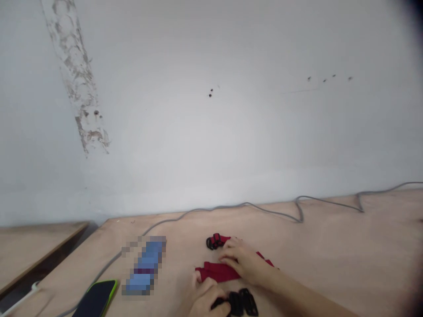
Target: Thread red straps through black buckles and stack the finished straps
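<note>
A red strap (220, 272) lies folded on the wooden table, low in the head view. My left hand (208, 297) has its fingers closed on the strap's left end, and black buckles (243, 302) sit right beside it. Over the strap's upper part rests my right hand (243, 259), its fingers bent and pressed on the red fabric. Left of its fingertips a black ring and slider (214, 241) are attached to a red piece of strap. More red strap shows beyond my right wrist.
On the left of the table (330, 246) lie a phone (95, 299) with a green edge and a blurred blue object (147, 266). A grey cable (271, 211) runs along the back, near the wall (211, 145). Another wooden surface (29, 242) stands at the far left.
</note>
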Motion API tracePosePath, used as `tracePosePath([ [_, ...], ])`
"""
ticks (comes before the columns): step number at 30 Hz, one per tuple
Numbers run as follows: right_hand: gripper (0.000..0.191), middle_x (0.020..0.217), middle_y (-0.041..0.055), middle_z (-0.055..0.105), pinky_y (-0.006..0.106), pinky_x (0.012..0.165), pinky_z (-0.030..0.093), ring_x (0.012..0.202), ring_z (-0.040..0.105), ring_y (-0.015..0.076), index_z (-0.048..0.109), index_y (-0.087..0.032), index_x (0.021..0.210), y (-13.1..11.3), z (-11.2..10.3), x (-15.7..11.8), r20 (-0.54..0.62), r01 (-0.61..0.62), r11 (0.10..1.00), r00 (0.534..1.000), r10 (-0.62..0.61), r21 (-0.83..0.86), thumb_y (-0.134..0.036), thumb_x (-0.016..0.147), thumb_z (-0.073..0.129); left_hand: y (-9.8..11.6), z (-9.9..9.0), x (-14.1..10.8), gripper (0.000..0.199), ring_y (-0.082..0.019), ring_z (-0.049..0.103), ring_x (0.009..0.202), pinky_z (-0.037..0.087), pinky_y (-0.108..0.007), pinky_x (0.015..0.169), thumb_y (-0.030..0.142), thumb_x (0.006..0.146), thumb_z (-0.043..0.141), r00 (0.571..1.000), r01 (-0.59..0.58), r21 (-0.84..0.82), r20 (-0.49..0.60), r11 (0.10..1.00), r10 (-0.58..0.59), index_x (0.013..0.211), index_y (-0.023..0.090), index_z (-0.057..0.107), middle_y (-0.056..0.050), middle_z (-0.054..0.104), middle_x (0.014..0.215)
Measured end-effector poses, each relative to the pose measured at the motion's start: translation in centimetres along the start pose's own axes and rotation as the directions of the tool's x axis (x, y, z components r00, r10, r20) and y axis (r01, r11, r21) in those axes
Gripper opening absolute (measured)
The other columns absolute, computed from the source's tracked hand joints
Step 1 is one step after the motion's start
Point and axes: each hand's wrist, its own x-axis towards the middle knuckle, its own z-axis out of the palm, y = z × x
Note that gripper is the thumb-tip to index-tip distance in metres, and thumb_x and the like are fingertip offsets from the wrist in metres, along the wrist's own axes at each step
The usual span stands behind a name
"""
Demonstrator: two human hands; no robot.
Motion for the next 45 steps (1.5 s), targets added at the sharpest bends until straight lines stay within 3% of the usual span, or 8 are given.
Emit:
tracePosePath([
  [6,0.036,0.119,0.0116,0.063,0.044,0.101,0.04,0.115,0.053,0.03,0.067,-0.022,0.117,1.8,-1.4,2.6,-0.124,-0.126,0.988,0.986,0.114,-0.092,-0.032,0.083,0.068,0.4,-0.6,0.8,0.005,-0.016,0.062,0.064,0.043,-0.03,0.067,0.022,0.09,0.064,0.995,-0.025,0.052,-0.092,0.998,0.03,0.09,0.021,0.068,0.0,0.072,0.076],
  [15,0.026,0.109,0.007,0.069,0.037,0.094,0.044,0.104,0.06,0.0262,0.074,-0.022,0.101,3.8,-0.9,2.5,-0.118,-0.14,0.986,0.985,0.129,-0.091,-0.028,0.075,0.076,0.9,-0.9,1.5,0.014,-0.018,0.065,0.065,0.047,-0.032,0.07,0.011,0.084,0.053,0.983,0.032,0.046,-0.182,0.998,-0.023,0.086,0.019,0.065,-0.002,0.071,0.076],
  [19,0.023,0.1,0.0058,0.071,0.036,0.088,0.047,0.096,0.063,0.0252,0.072,-0.021,0.096,3.4,-1.8,2.1,-0.161,-0.156,0.986,0.976,0.146,-0.052,-0.028,0.074,0.076,1.2,-1.2,1.4,0.02,-0.02,0.068,0.07,0.051,-0.033,0.073,0.01,0.082,0.051,0.984,0.064,0.027,-0.17,0.998,-0.059,0.092,0.021,0.065,-0.004,0.073,0.081],
  [25,0.022,0.097,0.0044,0.071,0.039,0.084,0.05,0.091,0.064,0.025,0.069,-0.026,0.1,0.1,-2.6,-2.2,-0.259,-0.031,0.999,0.965,0.041,0.043,-0.034,0.08,0.073,0.8,0.2,-0.2,0.026,-0.028,0.069,0.098,0.047,-0.043,0.091,0.03,0.098,0.045,0.917,0.189,0.067,-0.368,0.98,-0.152,0.108,0.018,0.066,-0.013,0.073,0.103],
  [30,0.009,0.086,0.0002,0.075,0.036,0.07,0.051,0.079,0.067,0.0239,0.067,-0.033,0.082,-3.0,-1.3,-7.9,-0.215,0.152,0.988,0.966,-0.14,0.039,-0.03,0.082,0.075,1.0,0.2,0.2,0.041,-0.022,0.07,0.086,0.05,-0.033,0.08,0.047,0.104,0.04,0.953,0.022,0.045,-0.304,0.999,-0.008,0.108,0.017,0.068,-0.01,0.075,0.093],
  [35,0.012,0.084,-0.0041,0.077,0.036,0.072,0.05,0.077,0.069,0.0214,0.064,-0.033,0.082,-3.9,-0.4,-8.9,-0.203,0.21,0.977,0.958,-0.201,0.027,-0.03,0.084,0.076,1.4,0.6,0.0,0.038,-0.021,0.069,0.077,0.051,-0.033,0.076,0.044,0.104,0.042,0.97,-0.043,-0.065,-0.242,0.997,0.026,0.11,0.014,0.066,-0.009,0.074,0.083],
  [40,0.01,0.082,-0.0027,0.075,0.035,0.075,0.05,0.077,0.068,0.0205,0.065,-0.031,0.083,-3.6,-0.2,-8.7,-0.195,0.221,0.974,0.959,-0.207,0.051,-0.029,0.085,0.075,0.8,1.3,-1.0,0.037,-0.022,0.069,0.083,0.054,-0.035,0.08,0.044,0.104,0.041,0.976,0.019,-0.143,-0.213,0.99,-0.049,0.119,0.019,0.064,-0.009,0.075,0.09],
  [45,0.003,0.094,0.0046,0.073,0.037,0.078,0.053,0.088,0.066,0.0239,0.066,-0.029,0.088,-3.9,-1.1,-8.8,-0.179,0.163,0.977,0.974,-0.137,0.139,-0.028,0.087,0.068,1.1,-1.4,0.2,0.038,-0.023,0.069,0.089,0.057,-0.03,0.08,0.024,0.091,0.06,0.984,0.107,-0.214,-0.119,0.971,-0.135,0.128,0.017,0.056,-0.008,0.075,0.097],
])
